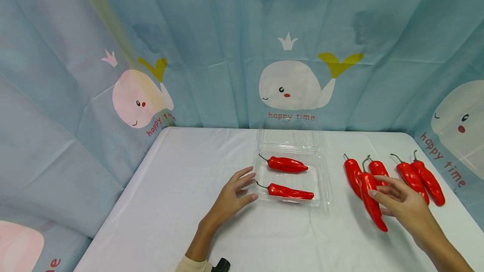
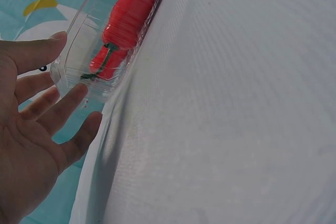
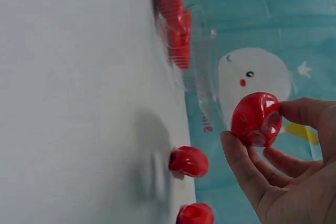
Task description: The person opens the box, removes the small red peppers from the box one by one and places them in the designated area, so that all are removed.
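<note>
My right hand (image 1: 402, 207) pinches a red chili pepper (image 1: 372, 200) between thumb and fingers, raised over the table with its stem pointing away. In the right wrist view the same pepper (image 3: 256, 119) shows end-on. At the left side of a clear plastic clamshell box (image 1: 321, 179), my left hand (image 1: 232, 196) has its fingers spread and loosely bent, fingertips right at the wall. Two red peppers lie crosswise in the box, one toward the back (image 1: 287, 165) and one toward the front (image 1: 290, 192). The box's lid (image 1: 289, 137) stands open at the back.
Several more red peppers lie on the right of the white table (image 1: 181, 171): two just behind the held one, including a left one (image 1: 352, 175), and a pair (image 1: 429, 181) near the right edge. A blue whale-print curtain (image 1: 219, 87) hangs behind the table.
</note>
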{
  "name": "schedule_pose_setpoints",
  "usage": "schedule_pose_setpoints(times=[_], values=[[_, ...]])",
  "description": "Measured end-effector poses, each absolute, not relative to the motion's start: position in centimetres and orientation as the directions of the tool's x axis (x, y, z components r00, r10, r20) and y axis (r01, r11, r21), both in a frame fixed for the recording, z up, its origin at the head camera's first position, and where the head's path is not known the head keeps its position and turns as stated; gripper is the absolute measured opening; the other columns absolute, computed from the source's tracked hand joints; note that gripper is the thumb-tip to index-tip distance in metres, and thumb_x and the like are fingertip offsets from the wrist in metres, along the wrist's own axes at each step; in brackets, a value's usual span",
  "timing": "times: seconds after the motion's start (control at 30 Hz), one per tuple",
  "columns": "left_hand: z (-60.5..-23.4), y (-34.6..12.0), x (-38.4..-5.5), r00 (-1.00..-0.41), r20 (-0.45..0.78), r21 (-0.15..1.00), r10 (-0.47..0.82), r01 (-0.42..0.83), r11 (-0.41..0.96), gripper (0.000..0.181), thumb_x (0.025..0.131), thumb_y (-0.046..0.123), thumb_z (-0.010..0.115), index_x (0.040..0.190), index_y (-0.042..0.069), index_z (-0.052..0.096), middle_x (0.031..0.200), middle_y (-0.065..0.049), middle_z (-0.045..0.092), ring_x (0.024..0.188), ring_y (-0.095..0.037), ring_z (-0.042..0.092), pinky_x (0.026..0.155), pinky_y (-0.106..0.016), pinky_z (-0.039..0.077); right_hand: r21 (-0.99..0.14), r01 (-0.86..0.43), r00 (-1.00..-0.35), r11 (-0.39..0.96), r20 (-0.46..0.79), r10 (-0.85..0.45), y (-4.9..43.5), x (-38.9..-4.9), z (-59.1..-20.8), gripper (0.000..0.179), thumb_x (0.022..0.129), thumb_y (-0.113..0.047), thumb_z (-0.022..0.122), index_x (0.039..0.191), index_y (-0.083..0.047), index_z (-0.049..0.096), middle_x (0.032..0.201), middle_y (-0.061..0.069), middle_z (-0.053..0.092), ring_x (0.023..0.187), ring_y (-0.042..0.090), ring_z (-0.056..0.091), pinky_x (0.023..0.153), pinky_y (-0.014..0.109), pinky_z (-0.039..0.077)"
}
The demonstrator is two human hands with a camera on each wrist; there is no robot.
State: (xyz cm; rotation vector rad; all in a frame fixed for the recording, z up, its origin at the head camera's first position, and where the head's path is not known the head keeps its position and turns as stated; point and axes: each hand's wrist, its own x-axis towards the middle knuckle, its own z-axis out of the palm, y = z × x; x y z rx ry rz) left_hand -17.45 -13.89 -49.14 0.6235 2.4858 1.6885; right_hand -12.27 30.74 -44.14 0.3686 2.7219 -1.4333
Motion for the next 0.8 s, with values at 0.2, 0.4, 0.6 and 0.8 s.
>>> schedule_pose_setpoints(times=[0.2, 0.4, 0.6, 0.8], values=[[-49.2, -13.9, -17.5, -0.914, 0.165, 0.907, 0.372, 0.289, 0.308, 0.065, 0.095, 0.015, 0.079, 0.155, 0.005, 0.054, 0.169, -0.006, 0.038, 0.145, -0.023, 0.055, 0.112, -0.049, 0.052, -0.786, 0.298, -0.954, 0.542, -0.223, 0.2, 31.2, -12.0, -44.6, 0.084, 0.104, -0.049, 0.065, 0.162, 0.002, 0.032, 0.14, 0.033, 0.058, 0.092, -0.008, 0.064, 0.075, 0.032, 0.066], [-49.2, -13.9, -17.5, -0.91, 0.169, 0.906, 0.377, 0.295, 0.305, 0.065, 0.096, 0.016, 0.079, 0.155, 0.005, 0.054, 0.169, -0.005, 0.038, 0.145, -0.022, 0.055, 0.112, -0.048, 0.053, -0.767, 0.358, -0.934, 0.532, -0.289, 0.211, 31.7, -11.8, -45.2, 0.088, 0.103, -0.053, 0.065, 0.163, 0.001, 0.03, 0.138, 0.03, 0.061, 0.097, 0.0, 0.067, 0.077, 0.032, 0.066], [-49.2, -13.9, -17.5, -0.91, 0.171, 0.904, 0.378, 0.298, 0.307, 0.065, 0.095, 0.015, 0.079, 0.155, 0.005, 0.054, 0.169, -0.006, 0.039, 0.144, -0.023, 0.056, 0.111, -0.048, 0.053, -0.742, 0.4, -0.917, 0.538, -0.332, 0.223, 32.0, -11.5, -45.8, 0.092, 0.1, -0.055, 0.067, 0.163, 0.001, 0.03, 0.133, 0.027, 0.064, 0.098, 0.007, 0.069, 0.079, 0.035, 0.067], [-49.2, -14.0, -17.5, -0.91, 0.173, 0.904, 0.377, 0.298, 0.306, 0.065, 0.095, 0.015, 0.079, 0.154, 0.004, 0.054, 0.169, -0.006, 0.039, 0.144, -0.024, 0.056, 0.111, -0.049, 0.053, -0.734, 0.422, -0.906, 0.533, -0.369, 0.21, 32.3, -11.2, -46.3, 0.091, 0.101, -0.053, 0.068, 0.163, 0.001, 0.029, 0.125, 0.021, 0.068, 0.094, 0.009, 0.07, 0.079, 0.034, 0.067]])
